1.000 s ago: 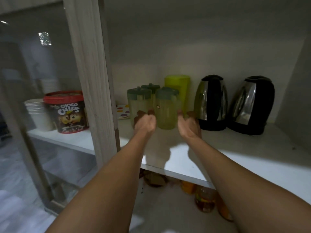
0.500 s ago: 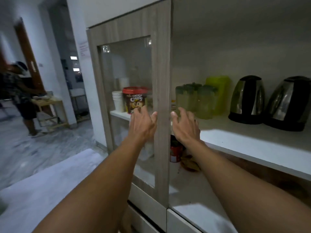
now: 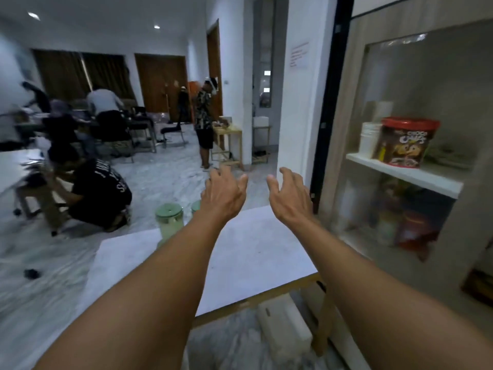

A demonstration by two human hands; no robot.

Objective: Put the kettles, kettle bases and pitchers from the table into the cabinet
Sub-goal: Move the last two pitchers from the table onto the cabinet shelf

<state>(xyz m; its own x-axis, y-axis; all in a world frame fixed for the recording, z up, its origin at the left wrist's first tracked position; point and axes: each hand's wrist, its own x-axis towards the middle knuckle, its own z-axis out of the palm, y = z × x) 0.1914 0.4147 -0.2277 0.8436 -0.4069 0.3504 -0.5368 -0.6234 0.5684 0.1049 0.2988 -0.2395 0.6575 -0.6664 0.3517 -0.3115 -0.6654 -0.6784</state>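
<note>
A white table (image 3: 253,252) stands in front of me. At its far left edge stands a pale green pitcher (image 3: 170,220) with a darker green lid. A second green lid (image 3: 196,206) peeks out behind my left wrist. Both arms reach forward over the table. My left hand (image 3: 222,192) is open and empty, fingers spread, just right of the pitchers. My right hand (image 3: 289,193) is open and empty over the table's far right part. The cabinet (image 3: 346,108) is at the right; its kettles are out of view.
Behind the cabinet's glass door a red-lidded Choco Chips tub (image 3: 406,141) and white cups (image 3: 369,140) sit on a white shelf (image 3: 405,176). A person crouches (image 3: 98,193) on the floor at left. Another person stands (image 3: 204,124) beyond the table. A white box (image 3: 284,329) lies under the table.
My view has swung left from the cabinet shelf with the kettles and pitchers to the table. Both hands have come away from the shelf empty and now hover over the table.
</note>
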